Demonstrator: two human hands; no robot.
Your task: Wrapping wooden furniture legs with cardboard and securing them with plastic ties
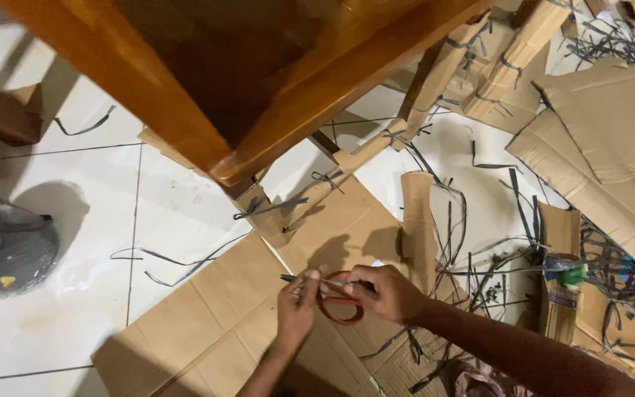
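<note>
Both hands meet low in the frame, over a flattened brown cardboard sheet [207,331] that lies on the white tiled floor [75,242]. Closed around the red loop handles of a pair of scissors [330,295] is the right hand [384,292], fingers curled through and over the loops. From the handles the short grey blades run leftward, and the left hand [297,303] pinches their tip between thumb and fingertips, the other fingers folded in. Whether the blades are parted or shut cannot be told, since the left fingers cover them.

Just beyond the hands a narrow folded cardboard strip [418,220] stands on end, tilted slightly. Thin dark plastic packing straps [479,272] lie scattered across the cardboard and floor to the right, tangled thickly near the edge. Among them stands a small open cardboard carton [558,250] with something green and blue poking from it; what that is stays unclear. More large cardboard panels [611,140] overlap at upper right. Above, a polished orange-brown wooden furniture frame [207,73] spans the top. At far left sits a crumpled grey plastic bag [5,246].
</note>
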